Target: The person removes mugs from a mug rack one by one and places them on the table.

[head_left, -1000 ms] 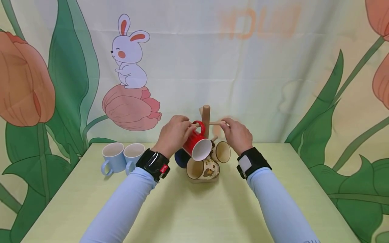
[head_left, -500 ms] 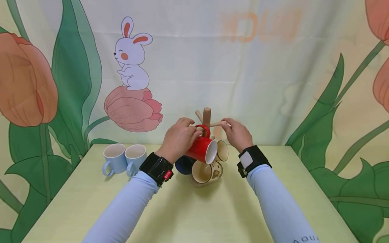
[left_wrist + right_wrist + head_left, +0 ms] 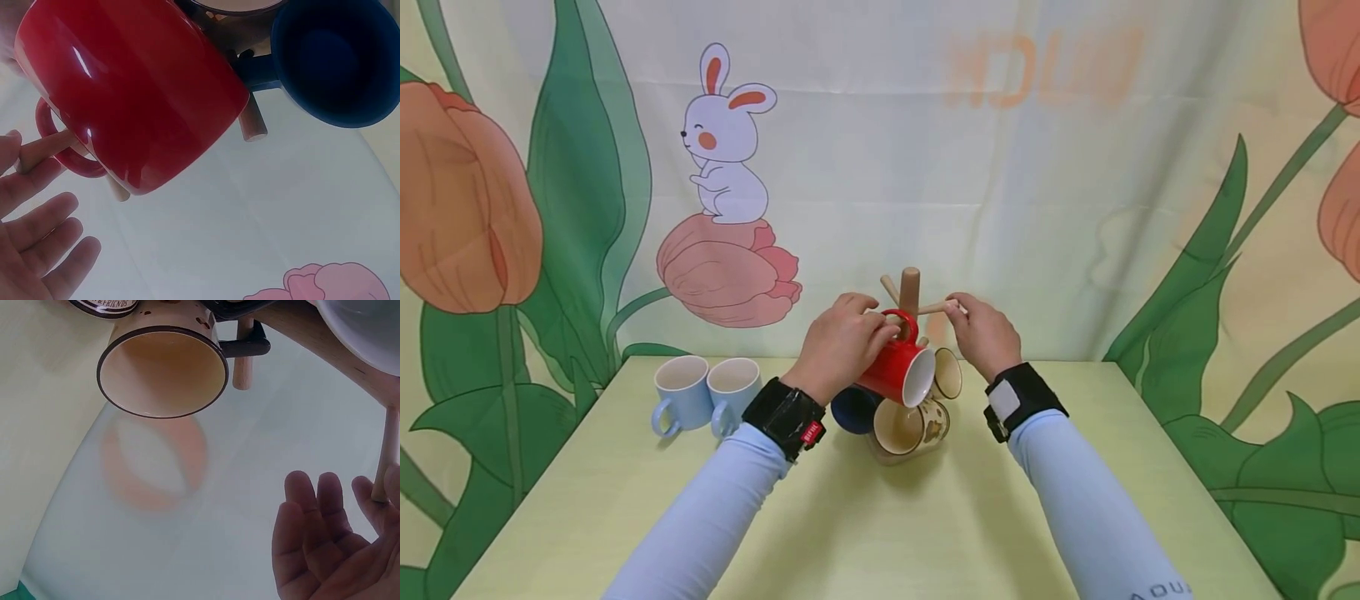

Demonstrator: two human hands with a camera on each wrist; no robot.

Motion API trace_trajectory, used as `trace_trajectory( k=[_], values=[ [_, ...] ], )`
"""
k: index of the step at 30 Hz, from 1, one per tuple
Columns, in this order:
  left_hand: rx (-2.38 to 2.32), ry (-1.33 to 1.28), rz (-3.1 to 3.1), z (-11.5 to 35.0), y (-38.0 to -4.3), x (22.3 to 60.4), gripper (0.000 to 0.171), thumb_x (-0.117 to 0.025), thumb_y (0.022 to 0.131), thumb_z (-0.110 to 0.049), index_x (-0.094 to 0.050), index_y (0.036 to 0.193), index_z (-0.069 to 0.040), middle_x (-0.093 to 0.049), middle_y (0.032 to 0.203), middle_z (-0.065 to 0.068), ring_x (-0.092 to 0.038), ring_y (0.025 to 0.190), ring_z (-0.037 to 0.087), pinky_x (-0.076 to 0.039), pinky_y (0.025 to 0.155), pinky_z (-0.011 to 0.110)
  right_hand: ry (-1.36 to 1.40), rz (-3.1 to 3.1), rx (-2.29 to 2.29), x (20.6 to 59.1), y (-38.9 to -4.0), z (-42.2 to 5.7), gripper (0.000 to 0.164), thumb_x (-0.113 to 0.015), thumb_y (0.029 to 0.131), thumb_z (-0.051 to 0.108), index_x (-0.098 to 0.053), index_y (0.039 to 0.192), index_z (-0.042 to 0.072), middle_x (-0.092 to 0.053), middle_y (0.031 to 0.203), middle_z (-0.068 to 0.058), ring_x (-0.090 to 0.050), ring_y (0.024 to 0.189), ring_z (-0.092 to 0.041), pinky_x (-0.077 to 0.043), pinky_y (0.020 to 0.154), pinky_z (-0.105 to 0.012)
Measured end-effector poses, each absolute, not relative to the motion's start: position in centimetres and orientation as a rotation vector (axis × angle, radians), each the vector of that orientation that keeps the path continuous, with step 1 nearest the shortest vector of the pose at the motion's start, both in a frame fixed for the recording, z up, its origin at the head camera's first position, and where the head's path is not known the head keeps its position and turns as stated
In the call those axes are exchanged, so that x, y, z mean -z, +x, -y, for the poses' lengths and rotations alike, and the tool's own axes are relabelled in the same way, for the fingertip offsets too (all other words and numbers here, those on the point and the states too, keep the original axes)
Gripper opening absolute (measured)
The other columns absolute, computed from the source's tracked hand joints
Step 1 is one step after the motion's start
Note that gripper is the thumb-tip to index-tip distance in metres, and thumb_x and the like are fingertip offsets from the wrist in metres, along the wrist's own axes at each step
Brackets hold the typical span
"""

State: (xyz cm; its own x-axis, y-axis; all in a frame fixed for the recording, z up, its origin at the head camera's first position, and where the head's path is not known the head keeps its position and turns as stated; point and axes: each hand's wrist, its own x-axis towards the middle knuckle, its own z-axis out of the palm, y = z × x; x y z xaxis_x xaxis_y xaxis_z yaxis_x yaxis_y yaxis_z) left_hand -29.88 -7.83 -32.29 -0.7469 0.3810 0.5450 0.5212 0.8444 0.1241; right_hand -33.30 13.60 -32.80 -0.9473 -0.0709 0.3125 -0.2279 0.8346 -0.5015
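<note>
A wooden mug tree (image 3: 910,287) stands mid-table with mugs on its pegs. A red mug (image 3: 897,372) with a white inside hangs by its handle from the upper left peg (image 3: 47,150). My left hand (image 3: 838,346) pinches that peg's end between thumb and index finger, other fingers spread. With thumb and forefinger my right hand (image 3: 987,333) pinches the tip of the upper right peg (image 3: 386,453), which carries no mug. Lower down hang a dark blue mug (image 3: 337,62), a cream patterned mug (image 3: 935,421) at the front and another cream mug (image 3: 164,375) at the right.
Two light blue mugs (image 3: 683,392) stand upright at the table's left rear. Behind the pale green table (image 3: 880,533) hangs a printed cloth (image 3: 1037,183) with a rabbit and tulips. Another upper peg (image 3: 890,287) points backward.
The mug tree has turned slightly, the red mug's opening swinging rightward and the front cream mug shifting right. Both hands keep hold of the pegs. Over the last half second little moves.
</note>
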Motion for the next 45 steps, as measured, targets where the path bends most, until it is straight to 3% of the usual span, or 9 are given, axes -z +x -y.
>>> trace_trajectory(
  k=[4, 12, 18, 23, 31, 45],
  values=[
    [0.441, -0.644, 2.553, 8.2, -30.0, 32.2, 0.034, -0.063, 0.097, -0.037, -0.075, 0.114, -0.011, -0.062, 0.128, 0.015, -0.053, 0.121, 0.031, -0.054, 0.088, 0.046, 0.210, 2.701, -0.757, 33.0, -33.1, -13.5, 0.043, -0.046, 0.106, 0.036, -0.057, 0.139, 0.011, -0.069, 0.104, -0.014, -0.058, 0.076, -0.028, -0.043, 0.059, -0.036],
    [0.661, -0.498, 2.594, 10.0, -32.4, 32.3, 0.044, -0.049, 0.104, -0.040, -0.071, 0.122, -0.007, -0.062, 0.130, 0.016, -0.056, 0.120, 0.034, -0.053, 0.089, 0.048, 0.128, 2.579, -0.599, 32.8, -31.1, -12.6, 0.047, -0.058, 0.100, 0.039, -0.059, 0.135, 0.008, -0.063, 0.100, -0.017, -0.061, 0.069, -0.029, -0.051, 0.055, -0.041],
    [0.815, -0.415, 2.639, 11.0, -34.6, 32.3, 0.046, -0.048, 0.104, -0.039, -0.065, 0.131, -0.005, -0.061, 0.131, 0.018, -0.057, 0.119, 0.036, -0.049, 0.096, 0.050, 0.240, 2.530, -0.461, 32.1, -28.9, -9.9, 0.039, -0.058, 0.099, 0.043, -0.069, 0.114, 0.008, -0.066, 0.105, -0.014, -0.063, 0.070, -0.025, -0.056, 0.058, -0.038],
    [0.858, -0.406, 2.720, 11.1, -36.1, 32.0, 0.048, -0.046, 0.105, -0.039, -0.059, 0.137, -0.007, -0.057, 0.137, 0.017, -0.055, 0.123, 0.037, -0.046, 0.100, 0.051, 0.353, 2.550, -0.323, 31.5, -27.5, -7.6, 0.040, -0.057, 0.097, 0.048, -0.071, 0.096, 0.011, -0.065, 0.091, -0.009, -0.062, 0.069, -0.022, -0.057, 0.057, -0.038],
    [0.841, -0.407, 2.816, 10.1, -37.8, 31.4, 0.048, -0.045, 0.105, -0.038, -0.054, 0.141, -0.008, -0.055, 0.140, 0.017, -0.053, 0.125, 0.038, -0.045, 0.100, 0.051, 0.285, 2.659, -0.052, 31.0, -27.6, -5.4, 0.053, -0.049, 0.097, 0.059, -0.074, 0.108, 0.013, -0.063, 0.086, -0.010, -0.060, 0.063, -0.021, -0.055, 0.051, -0.034],
    [0.782, -0.510, 2.875, 7.6, -38.6, 30.1, 0.045, -0.042, 0.107, -0.033, -0.050, 0.145, -0.010, -0.053, 0.143, 0.016, -0.049, 0.131, 0.036, -0.040, 0.106, 0.050, 0.250, 2.633, -0.021, 31.3, -28.4, -5.7, 0.049, -0.051, 0.098, 0.055, -0.074, 0.107, 0.013, -0.065, 0.086, -0.008, -0.062, 0.065, -0.022, -0.057, 0.055, -0.036]
  ],
)
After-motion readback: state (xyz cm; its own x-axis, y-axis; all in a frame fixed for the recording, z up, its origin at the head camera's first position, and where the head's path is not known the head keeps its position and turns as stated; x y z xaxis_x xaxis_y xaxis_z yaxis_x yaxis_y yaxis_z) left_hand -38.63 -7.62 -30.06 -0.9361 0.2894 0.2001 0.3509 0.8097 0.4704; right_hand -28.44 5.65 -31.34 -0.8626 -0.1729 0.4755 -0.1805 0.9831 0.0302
